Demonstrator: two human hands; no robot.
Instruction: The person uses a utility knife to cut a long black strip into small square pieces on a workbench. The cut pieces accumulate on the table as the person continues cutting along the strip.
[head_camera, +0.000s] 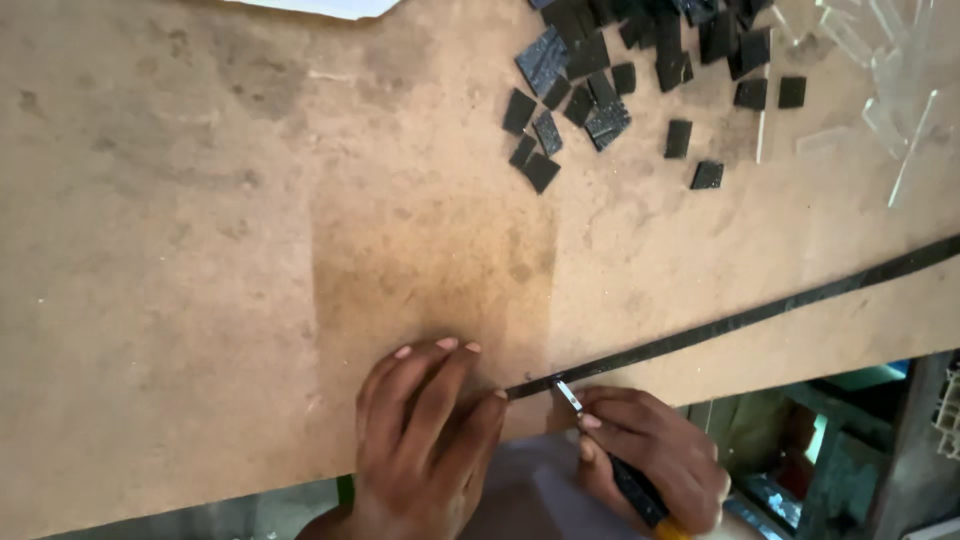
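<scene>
Nearest my view, the left hand (425, 440) lay flat and unclenched on the brown board (200, 250), its fingertips pinning the near end of a long, thin, glossy black strip (740, 320). I saw the right hand (655, 465) gripping a cutter (610, 450), its blade tip touching that strip's end. Small black squares (600, 90) lay scattered well apart, at the far edge.

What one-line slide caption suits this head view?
Left hand pins a long thin black strip to the brown fibreboard worktop as right hand sets a slim cutting knife against it.
</scene>
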